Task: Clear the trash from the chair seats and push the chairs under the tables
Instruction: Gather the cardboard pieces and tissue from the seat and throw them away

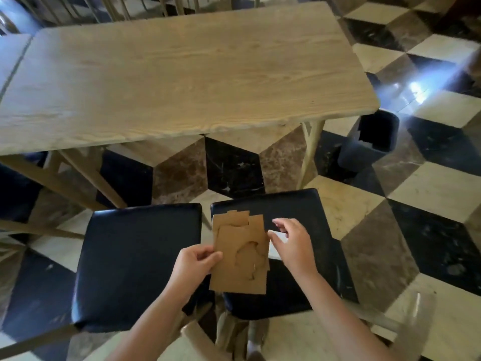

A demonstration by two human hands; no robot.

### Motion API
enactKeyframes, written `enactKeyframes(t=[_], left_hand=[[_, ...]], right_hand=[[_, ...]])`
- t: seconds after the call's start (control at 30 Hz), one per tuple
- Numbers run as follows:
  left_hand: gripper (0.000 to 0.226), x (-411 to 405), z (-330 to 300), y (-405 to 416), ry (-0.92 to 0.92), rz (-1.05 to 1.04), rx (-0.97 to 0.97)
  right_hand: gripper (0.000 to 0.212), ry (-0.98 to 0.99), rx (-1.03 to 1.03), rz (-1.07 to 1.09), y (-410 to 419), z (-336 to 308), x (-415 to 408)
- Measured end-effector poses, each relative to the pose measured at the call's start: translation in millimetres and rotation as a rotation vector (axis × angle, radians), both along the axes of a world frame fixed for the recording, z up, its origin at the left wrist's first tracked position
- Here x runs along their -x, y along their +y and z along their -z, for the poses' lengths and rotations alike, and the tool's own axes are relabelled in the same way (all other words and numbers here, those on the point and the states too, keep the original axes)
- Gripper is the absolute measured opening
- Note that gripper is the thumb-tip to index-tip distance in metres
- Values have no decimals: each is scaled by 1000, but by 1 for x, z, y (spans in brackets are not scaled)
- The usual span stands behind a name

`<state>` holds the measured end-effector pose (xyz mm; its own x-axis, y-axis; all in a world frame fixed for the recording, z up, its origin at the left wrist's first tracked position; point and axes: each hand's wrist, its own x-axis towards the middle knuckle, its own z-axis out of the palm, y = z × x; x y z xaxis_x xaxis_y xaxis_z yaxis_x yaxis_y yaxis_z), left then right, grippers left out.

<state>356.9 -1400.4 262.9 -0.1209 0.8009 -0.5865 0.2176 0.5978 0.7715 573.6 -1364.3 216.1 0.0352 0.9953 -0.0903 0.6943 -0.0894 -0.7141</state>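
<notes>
From the head view, your left hand (197, 261) pinches the left edge of a stack of flat brown cardboard pieces (240, 254) above the right chair seat (299, 207). They look light, stiff and thin, so grip the edges. Your right hand (291, 243) hovers open beside them; something pale, perhaps paper, lies under it. Both seats are glossy black padding; a dark bin (369, 142) stands past the wooden table (182, 74).
</notes>
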Motion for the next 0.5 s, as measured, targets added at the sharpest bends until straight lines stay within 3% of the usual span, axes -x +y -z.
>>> enactKeyframes(t=[0.07,0.2,0.5], left_hand=[[15,-1,19,8,21,-12,24],[21,0,63,20,65,-55,65],[18,8,132,20,100,-76,177]], right_hand=[[36,-154,94,37,0,42,-20],[47,-422,246,-95,-3,119,-40],[48,-576,385,-150,11,233,-36]])
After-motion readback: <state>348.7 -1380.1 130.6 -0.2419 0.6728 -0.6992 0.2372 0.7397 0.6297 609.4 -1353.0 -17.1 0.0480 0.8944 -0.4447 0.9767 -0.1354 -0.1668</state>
